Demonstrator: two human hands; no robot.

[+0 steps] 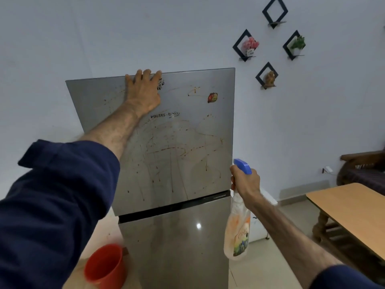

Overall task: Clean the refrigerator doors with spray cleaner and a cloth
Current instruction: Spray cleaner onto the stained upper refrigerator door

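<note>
Red bucket (105, 264) at lower left, partly cut off by the dark sleeve. Left hand (143, 91) lies flat, fingers spread, over the top edge of the stained upper refrigerator door (166, 142) — covering part of a sticker. Right hand (245, 181) is clenched round the spray bottle (237, 232) neck beside the door's right edge; label blurred. No cloth discernible.

wall (145, 34): pale blue | diamond shelves (275, 11) | wooden table (350, 207) | tiled floor (270, 265)
</note>
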